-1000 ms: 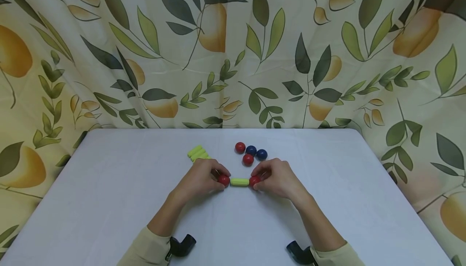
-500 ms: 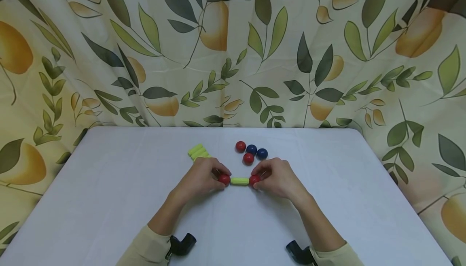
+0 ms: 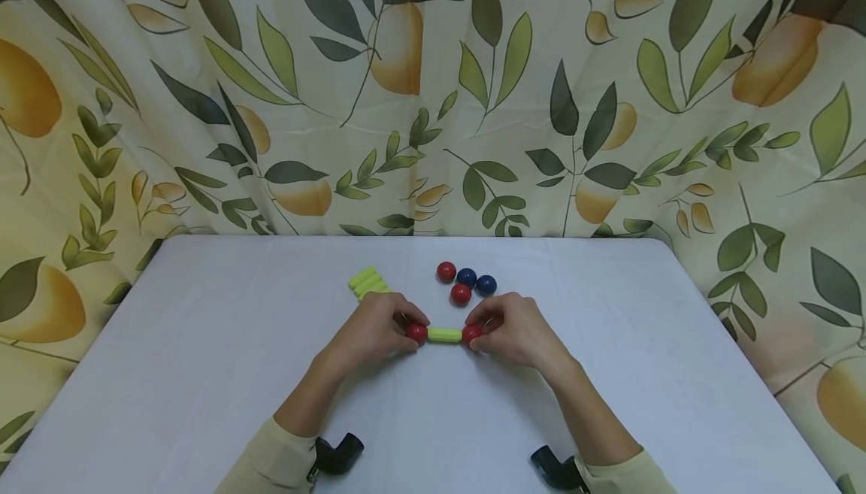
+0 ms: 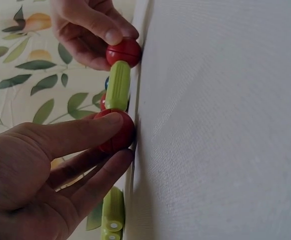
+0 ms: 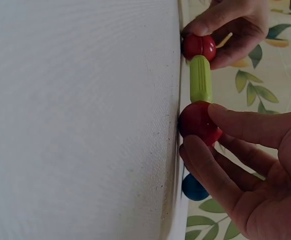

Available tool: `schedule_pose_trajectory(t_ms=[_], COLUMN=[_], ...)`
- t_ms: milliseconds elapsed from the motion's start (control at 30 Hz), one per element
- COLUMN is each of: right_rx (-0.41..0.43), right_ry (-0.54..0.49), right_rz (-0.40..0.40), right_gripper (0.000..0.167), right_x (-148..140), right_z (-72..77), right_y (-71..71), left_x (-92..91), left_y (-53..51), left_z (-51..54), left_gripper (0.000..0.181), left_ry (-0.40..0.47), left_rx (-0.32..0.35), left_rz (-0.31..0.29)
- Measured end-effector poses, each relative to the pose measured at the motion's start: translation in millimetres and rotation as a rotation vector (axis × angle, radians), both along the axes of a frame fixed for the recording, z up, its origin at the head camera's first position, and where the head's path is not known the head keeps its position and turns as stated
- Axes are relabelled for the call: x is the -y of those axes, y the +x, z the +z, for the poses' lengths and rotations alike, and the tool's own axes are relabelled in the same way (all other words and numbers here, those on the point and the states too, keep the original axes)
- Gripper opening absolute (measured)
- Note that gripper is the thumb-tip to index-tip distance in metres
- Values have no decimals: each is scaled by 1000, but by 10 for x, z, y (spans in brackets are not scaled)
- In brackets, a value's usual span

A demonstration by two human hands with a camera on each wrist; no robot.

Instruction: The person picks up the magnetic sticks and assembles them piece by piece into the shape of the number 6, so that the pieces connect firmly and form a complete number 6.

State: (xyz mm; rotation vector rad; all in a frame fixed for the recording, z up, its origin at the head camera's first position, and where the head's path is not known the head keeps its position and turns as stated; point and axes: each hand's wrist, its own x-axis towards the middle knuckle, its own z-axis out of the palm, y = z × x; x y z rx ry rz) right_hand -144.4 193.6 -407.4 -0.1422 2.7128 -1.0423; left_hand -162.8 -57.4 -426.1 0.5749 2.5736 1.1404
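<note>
A lime-green ribbed rod (image 3: pixel 444 335) lies level between two red balls, one touching each end. My left hand (image 3: pixel 376 326) pinches the left red ball (image 4: pixel 117 133) between thumb and fingers. On the other side, my right hand (image 3: pixel 512 331) grips the right red ball (image 5: pixel 199 121) the same way. Both wrist views show the balls and rod in a straight line at the table surface. Part of each ball is hidden behind the fingertips.
Several green rods (image 3: pixel 367 282) lie side by side beyond my left hand, partly covered by it. Behind the right hand sit two loose red balls (image 3: pixel 461 295) and two blue balls (image 3: pixel 485 285). A patterned curtain (image 3: pixel 433 140) hangs behind the white table (image 3: pixel 203 374).
</note>
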Motion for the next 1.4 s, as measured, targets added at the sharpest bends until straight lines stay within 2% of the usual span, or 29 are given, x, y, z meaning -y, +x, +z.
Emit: schedule_pose_trajectory(t_ms=[700,1167,1400], right_rx=[-15,-15,-17], right_ry=[-1,-9,-9], right_rz=[34,60,73], right_gripper=[23,24,24], right_x=[-42,-59,-66], right_z=[-23,-20,-25], right_y=[-20,-31,-37], left_x=[24,67,91], left_y=[-26,-52,-62], left_z=[-12,-31,4], left_gripper=[32,33,38], left_ry=[18,25,15], left_rx=[26,1,43], left_rz=[-15,-53,-65])
